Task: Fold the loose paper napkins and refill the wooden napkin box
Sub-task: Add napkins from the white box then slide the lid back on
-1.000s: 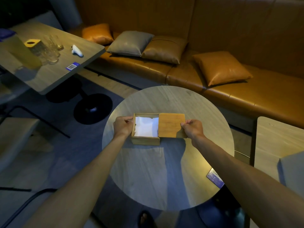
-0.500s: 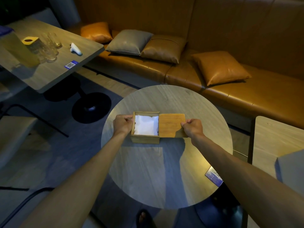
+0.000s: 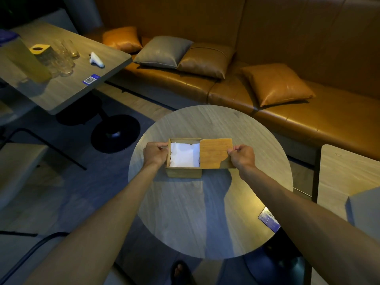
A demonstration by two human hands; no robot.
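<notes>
Gripping the wooden napkin box [image 3: 183, 172] at its left wall, the left hand [image 3: 155, 154] is curled closed, fingers over the rim and thumb on the outer face. The right hand [image 3: 242, 156] is likewise closed, pinching the right edge of the sliding lid [image 3: 214, 153] between thumb and fingers. The lid lies flat and is displaced to the right, so that it overhangs the box on that side and leaves the left portion of the interior exposed. Within that opening, a stack of white napkins [image 3: 183, 156] fills the box nearly to the rim; the uppermost sheet shows soft creases. Both forearms extend from the lower corners of the view toward the box.

The box rests on a round table [image 3: 205, 212] with a pale wood-grain top, slightly beyond its centre. A small blue card [image 3: 268, 219] lies at the table's right edge. Behind the table runs a tan leather bench [image 3: 329, 120] carrying four cushions [image 3: 275, 83], three tan and one grey. To the upper left stands a rectangular table [image 3: 67, 87] bearing clear glasses [image 3: 61, 58], a yellow box [image 3: 40, 49], a white object [image 3: 96, 60] and a blue label [image 3: 90, 79]. Another tabletop [image 3: 345, 171] borders the right edge of the view.
</notes>
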